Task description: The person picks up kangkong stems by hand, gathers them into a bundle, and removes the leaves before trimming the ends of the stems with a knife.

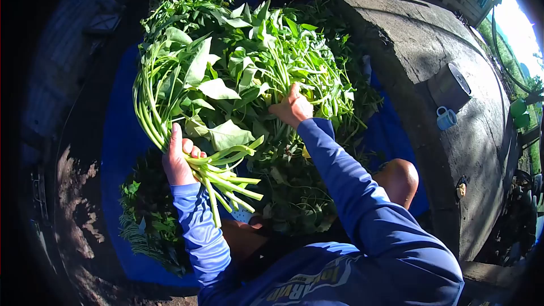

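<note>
My left hand [180, 158] is closed around a bunch of water spinach [218, 170]. Its pale cut stems point down and right, while the long stalks curve up the left side to broad, arrow-shaped leaves. Deeper in the greens, my right hand [294, 107] has its thumb up and appears closed on leafy green stems [279, 76] that fan upward from it. Some of its fingers are hidden by leaves. A large heap of greens [306, 39] surrounds both hands.
Blue sheeting [116, 192] lies under the greens, with another leafy pile [150, 221] at lower left. A concrete ledge [419, 39] runs along the right, bearing a metal container [450, 88] and a light-blue mug [446, 118]. My bent knee [399, 181] is beside the heap.
</note>
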`<state>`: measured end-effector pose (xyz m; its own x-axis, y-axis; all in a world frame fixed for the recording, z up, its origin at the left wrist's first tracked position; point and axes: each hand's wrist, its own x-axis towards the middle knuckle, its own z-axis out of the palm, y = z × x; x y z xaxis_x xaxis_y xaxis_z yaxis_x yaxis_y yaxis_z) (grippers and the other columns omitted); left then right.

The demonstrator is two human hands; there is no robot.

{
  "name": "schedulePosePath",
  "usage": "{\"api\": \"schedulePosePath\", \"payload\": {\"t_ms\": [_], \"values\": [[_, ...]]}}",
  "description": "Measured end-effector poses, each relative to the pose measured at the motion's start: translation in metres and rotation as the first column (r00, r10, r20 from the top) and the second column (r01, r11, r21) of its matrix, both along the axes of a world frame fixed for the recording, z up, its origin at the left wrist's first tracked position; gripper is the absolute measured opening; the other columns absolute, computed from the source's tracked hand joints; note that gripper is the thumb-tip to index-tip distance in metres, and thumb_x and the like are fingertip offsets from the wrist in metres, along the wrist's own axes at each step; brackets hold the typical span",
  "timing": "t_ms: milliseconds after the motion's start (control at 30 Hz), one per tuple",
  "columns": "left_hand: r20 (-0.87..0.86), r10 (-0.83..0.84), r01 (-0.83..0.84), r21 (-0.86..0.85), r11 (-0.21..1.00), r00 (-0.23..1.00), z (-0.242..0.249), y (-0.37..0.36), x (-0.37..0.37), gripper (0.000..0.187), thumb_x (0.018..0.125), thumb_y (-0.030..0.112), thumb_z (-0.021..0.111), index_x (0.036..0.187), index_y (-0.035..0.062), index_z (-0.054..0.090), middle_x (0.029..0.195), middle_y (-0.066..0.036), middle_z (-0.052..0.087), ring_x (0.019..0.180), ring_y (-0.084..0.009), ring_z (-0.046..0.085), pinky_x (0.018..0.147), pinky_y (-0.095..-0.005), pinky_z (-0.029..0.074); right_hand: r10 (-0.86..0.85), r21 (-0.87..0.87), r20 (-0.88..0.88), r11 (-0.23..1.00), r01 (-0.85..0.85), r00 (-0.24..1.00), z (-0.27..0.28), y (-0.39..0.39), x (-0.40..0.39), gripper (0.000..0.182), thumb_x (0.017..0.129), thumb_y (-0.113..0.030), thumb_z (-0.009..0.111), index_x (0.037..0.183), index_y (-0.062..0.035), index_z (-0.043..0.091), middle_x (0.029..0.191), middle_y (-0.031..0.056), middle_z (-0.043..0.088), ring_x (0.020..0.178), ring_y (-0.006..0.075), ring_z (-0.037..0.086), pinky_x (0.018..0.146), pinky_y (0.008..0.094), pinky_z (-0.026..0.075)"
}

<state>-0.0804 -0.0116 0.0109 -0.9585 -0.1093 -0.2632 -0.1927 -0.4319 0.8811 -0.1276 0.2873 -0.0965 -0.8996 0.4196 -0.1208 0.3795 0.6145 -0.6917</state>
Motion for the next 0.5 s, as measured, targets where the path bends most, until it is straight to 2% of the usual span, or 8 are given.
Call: {"api": "schedulePosePath", "payload": {"t_ms": [33,100,200,233,367,500], "values": [[-0.003,0.009,-0.009,0.004,1.000,1.000,0.000,-0.001,-0.001,0.050,0.098,0.052,0.074,0.072,0.0225,0.042,0.062,0.008,0.038,0.053,-0.0095,0.044,0.054,-0.0308,0.043,0.017,0.050,-0.042,0.999,-0.015,0.999,-0.003,0.002,0.000,0.087,0.073,-0.041,0.086,0.131,0.0044,0.041,0.105,0.0251,0.072,0.101,0.0432,0.070,0.086,0.0479,0.057],[0.001,0.017,-0.017,0.007,1.000,1.000,-0.003,-0.003,-0.002,0.051,0.098,0.052,0.074,0.071,0.0224,0.042,0.062,0.008,0.039,0.053,-0.0098,0.044,0.053,-0.0314,0.044,0.043,0.010,-0.122,0.999,-0.042,0.992,-0.016,0.004,-0.005,0.086,0.073,-0.038,0.087,0.131,0.0039,0.039,0.103,0.0246,0.072,0.098,0.0435,0.071,0.087,0.0493,0.057],[0.000,0.025,-0.025,0.024,0.999,1.000,0.001,-0.002,-0.001,0.052,0.097,0.052,0.075,0.070,0.0223,0.042,0.061,0.007,0.039,0.053,-0.0100,0.045,0.053,-0.0315,0.044,0.108,0.043,0.036,0.993,-0.109,0.994,-0.017,0.010,-0.012,0.086,0.072,-0.036,0.087,0.132,0.0027,0.038,0.103,0.0241,0.072,0.099,0.0421,0.072,0.088,0.0489,0.057],[-0.014,0.041,-0.041,0.009,0.999,0.999,0.004,0.000,0.001,0.049,0.097,0.051,0.076,0.072,0.0217,0.045,0.061,0.007,0.039,0.053,-0.0098,0.045,0.053,-0.0315,0.045,0.155,0.141,-0.017,0.979,-0.151,0.988,-0.009,0.017,-0.013,0.088,0.073,-0.035,0.086,0.136,0.0018,0.036,0.101,0.0235,0.072,0.098,0.0412,0.072,0.087,0.0493,0.057],[-0.014,0.103,-0.102,0.039,0.994,0.995,0.007,0.000,0.002,0.037,0.094,0.044,0.081,0.083,0.0198,0.055,0.061,0.007,0.041,0.049,-0.0094,0.044,0.051,-0.0313,0.047,0.243,0.405,-0.026,0.889,-0.212,0.970,0.050,0.054,-0.030,0.081,0.077,-0.031,0.081,0.138,0.0001,0.038,0.099,0.0231,0.072,0.095,0.0410,0.073,0.084,0.0502,0.057],[-0.019,0.120,-0.118,0.080,0.990,0.993,0.004,0.001,0.003,0.035,0.094,0.043,0.082,0.085,0.0199,0.056,0.061,0.007,0.043,0.049,-0.0093,0.045,0.048,-0.0301,0.045,0.254,0.579,-0.003,0.789,-0.205,0.967,0.144,0.088,-0.050,0.081,0.080,-0.022,0.074,0.149,-0.0040,0.035,0.106,0.0245,0.071,0.104,0.0422,0.072,0.088,0.0507,0.057]]}}
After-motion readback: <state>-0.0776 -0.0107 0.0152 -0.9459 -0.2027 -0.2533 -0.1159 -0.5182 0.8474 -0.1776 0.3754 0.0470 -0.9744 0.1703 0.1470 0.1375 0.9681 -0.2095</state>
